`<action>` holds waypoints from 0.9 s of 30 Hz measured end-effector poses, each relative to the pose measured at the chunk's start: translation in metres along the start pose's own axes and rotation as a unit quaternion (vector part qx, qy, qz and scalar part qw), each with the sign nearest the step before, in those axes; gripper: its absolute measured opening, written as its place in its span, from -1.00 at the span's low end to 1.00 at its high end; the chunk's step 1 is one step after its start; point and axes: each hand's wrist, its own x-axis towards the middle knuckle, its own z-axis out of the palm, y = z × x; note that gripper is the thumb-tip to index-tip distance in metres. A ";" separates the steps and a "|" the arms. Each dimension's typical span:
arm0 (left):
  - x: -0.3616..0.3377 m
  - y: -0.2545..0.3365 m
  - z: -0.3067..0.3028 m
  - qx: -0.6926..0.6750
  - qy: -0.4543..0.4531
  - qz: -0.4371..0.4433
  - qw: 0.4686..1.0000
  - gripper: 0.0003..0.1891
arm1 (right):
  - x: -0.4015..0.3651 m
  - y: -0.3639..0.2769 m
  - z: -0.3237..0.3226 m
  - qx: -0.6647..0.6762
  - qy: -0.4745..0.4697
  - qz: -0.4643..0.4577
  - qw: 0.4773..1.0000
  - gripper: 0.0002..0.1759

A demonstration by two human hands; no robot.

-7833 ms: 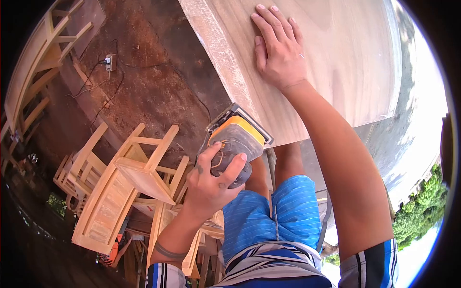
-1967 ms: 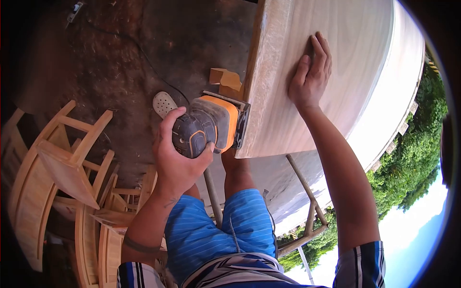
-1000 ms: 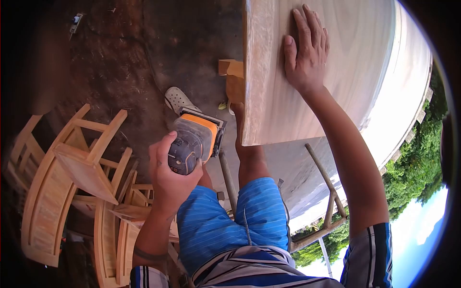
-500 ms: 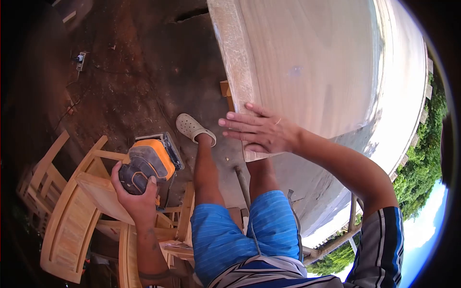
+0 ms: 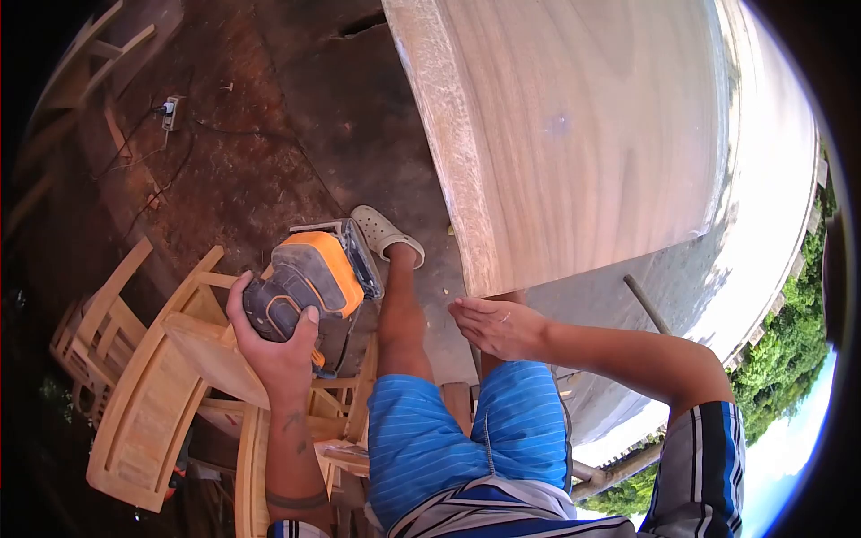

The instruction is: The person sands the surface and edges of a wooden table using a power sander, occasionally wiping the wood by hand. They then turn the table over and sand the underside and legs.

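An orange and black power sander (image 5: 309,282) is held in my left hand (image 5: 280,350), its flat pad turned up and to the right, off any surface. The wooden panel (image 5: 574,143) reaches from the top of the view down to its near corner. My right hand (image 5: 498,325) is just below that corner, fingers together and pointing left. Whether the fingertips touch the panel's edge, or hold anything, I cannot make out. A pale, dusty strip runs along the panel's left edge.
Unfinished wooden chairs (image 5: 152,417) stand at the lower left. A power socket (image 5: 169,109) with a cord lies on the dark floor (image 5: 269,134). My foot wears a beige clog (image 5: 386,235). A round pole (image 5: 646,303) shows beneath the panel's right side.
My right hand has slid off the panel's top to below its corner, and its fingers have drawn together. The sander in my left hand has shifted right and slightly up in view.
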 end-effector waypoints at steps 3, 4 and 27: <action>-0.002 -0.003 0.007 -0.018 -0.011 -0.018 1.000 -0.18 | -0.015 0.016 -0.009 0.035 0.089 0.036 0.995 -0.45; -0.005 -0.004 0.010 -0.027 -0.013 -0.033 0.999 -0.18 | -0.016 0.032 -0.012 0.019 0.132 0.081 0.988 -0.42; -0.024 0.009 0.045 0.008 -0.032 0.027 0.999 -0.16 | -0.065 0.135 -0.015 0.112 0.219 0.311 0.918 -0.29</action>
